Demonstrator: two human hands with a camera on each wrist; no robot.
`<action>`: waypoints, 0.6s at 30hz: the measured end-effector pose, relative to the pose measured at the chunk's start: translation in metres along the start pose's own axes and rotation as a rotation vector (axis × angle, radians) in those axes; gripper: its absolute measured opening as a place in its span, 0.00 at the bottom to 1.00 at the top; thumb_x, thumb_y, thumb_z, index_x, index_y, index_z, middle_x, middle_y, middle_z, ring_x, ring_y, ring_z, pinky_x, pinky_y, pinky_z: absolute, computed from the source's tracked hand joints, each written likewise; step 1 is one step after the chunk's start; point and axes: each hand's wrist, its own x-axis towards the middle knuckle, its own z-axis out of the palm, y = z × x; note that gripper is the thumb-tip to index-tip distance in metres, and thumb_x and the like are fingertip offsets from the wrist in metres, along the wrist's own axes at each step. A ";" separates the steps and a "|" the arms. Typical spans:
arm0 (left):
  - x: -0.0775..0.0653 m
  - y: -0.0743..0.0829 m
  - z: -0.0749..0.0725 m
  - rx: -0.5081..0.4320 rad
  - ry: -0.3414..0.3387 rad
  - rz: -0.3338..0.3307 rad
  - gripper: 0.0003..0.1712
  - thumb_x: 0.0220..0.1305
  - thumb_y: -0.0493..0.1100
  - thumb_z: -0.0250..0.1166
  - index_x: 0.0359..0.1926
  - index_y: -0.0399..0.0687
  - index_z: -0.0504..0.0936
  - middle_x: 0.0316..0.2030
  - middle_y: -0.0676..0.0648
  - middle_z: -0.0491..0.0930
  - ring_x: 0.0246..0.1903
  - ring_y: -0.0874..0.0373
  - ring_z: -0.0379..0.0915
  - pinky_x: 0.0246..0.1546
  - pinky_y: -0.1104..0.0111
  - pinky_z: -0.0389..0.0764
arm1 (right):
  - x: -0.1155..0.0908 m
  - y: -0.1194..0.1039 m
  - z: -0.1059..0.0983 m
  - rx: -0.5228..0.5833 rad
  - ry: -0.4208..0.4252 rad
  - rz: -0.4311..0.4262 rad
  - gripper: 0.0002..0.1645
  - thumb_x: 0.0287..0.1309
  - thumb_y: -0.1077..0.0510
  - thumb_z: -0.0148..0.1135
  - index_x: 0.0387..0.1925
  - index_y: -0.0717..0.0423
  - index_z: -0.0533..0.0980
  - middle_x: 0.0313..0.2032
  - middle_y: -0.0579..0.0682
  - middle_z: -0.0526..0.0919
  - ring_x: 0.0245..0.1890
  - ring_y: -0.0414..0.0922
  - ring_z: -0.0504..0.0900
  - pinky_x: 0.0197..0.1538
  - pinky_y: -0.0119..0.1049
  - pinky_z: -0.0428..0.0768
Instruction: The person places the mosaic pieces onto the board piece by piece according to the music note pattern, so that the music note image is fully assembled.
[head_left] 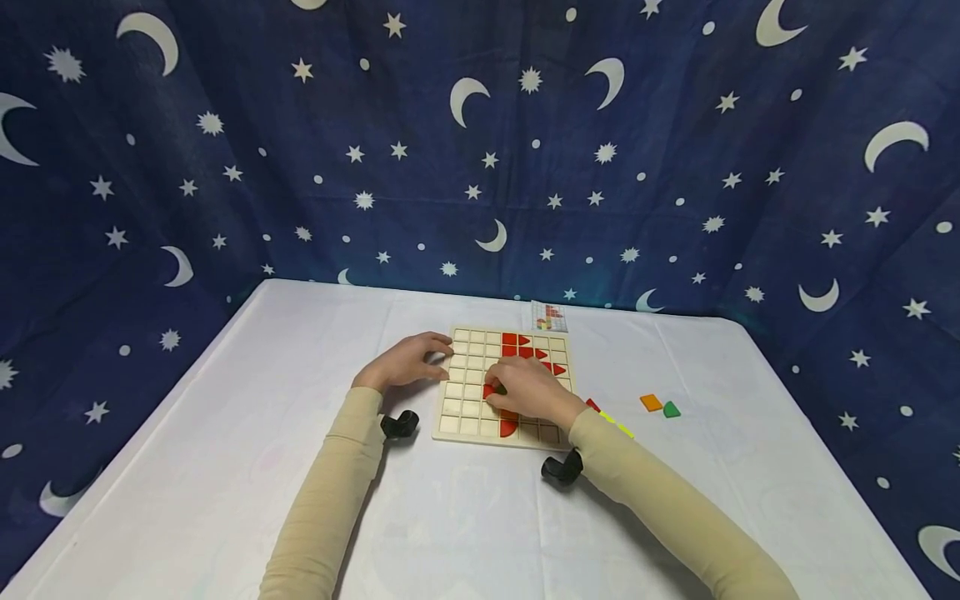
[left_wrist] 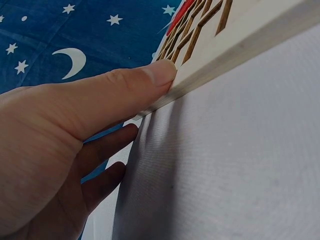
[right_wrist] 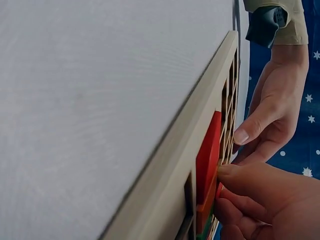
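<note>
A wooden grid board (head_left: 468,426) lies on the table with red pieces (head_left: 510,340) set in several of its squares. At the board's left edge, my left hand (head_left: 405,363) rests its thumb (left_wrist: 160,74) on the rim, the other fingers fairly straight beside it. My right hand (head_left: 528,388) is over the middle of the board and pinches a small red piece (head_left: 489,390) between thumb and fingers; its exact shape is hidden. Below the thumb in the right wrist view sit a red rounded piece (right_wrist: 207,155), an orange piece (right_wrist: 204,212) and a bit of green.
Right of the board lie an orange piece (head_left: 651,402) and a green piece (head_left: 671,409). Yellow pieces (head_left: 617,423) and a red one are partly behind the right forearm. A printed pattern card (head_left: 549,317) lies behind the board. A starry cloth (head_left: 420,183) hangs around the white table.
</note>
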 end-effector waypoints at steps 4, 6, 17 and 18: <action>0.001 0.000 0.001 -0.004 0.003 -0.010 0.27 0.59 0.45 0.72 0.57 0.38 0.80 0.66 0.41 0.69 0.68 0.44 0.59 0.70 0.55 0.60 | 0.001 0.000 0.000 0.010 0.003 -0.003 0.11 0.59 0.52 0.67 0.42 0.51 0.84 0.38 0.45 0.83 0.38 0.41 0.80 0.39 0.35 0.78; 0.001 0.000 0.001 -0.007 0.006 -0.009 0.27 0.59 0.45 0.72 0.57 0.38 0.80 0.66 0.41 0.69 0.68 0.44 0.59 0.70 0.55 0.60 | 0.001 -0.001 -0.001 0.014 0.007 -0.002 0.10 0.59 0.53 0.67 0.41 0.51 0.84 0.37 0.44 0.84 0.37 0.41 0.80 0.39 0.34 0.78; 0.001 0.000 0.001 -0.006 0.011 -0.003 0.26 0.59 0.44 0.72 0.57 0.38 0.80 0.65 0.40 0.69 0.68 0.44 0.60 0.70 0.55 0.61 | 0.002 0.001 0.001 0.044 0.018 0.019 0.10 0.59 0.51 0.69 0.40 0.50 0.84 0.36 0.42 0.84 0.36 0.39 0.80 0.39 0.34 0.79; 0.000 0.000 0.001 -0.006 0.009 -0.007 0.26 0.59 0.45 0.72 0.57 0.38 0.80 0.66 0.41 0.69 0.68 0.44 0.60 0.70 0.55 0.61 | 0.001 0.001 0.000 0.054 0.022 0.024 0.11 0.59 0.51 0.68 0.41 0.50 0.83 0.36 0.42 0.84 0.36 0.39 0.80 0.39 0.34 0.79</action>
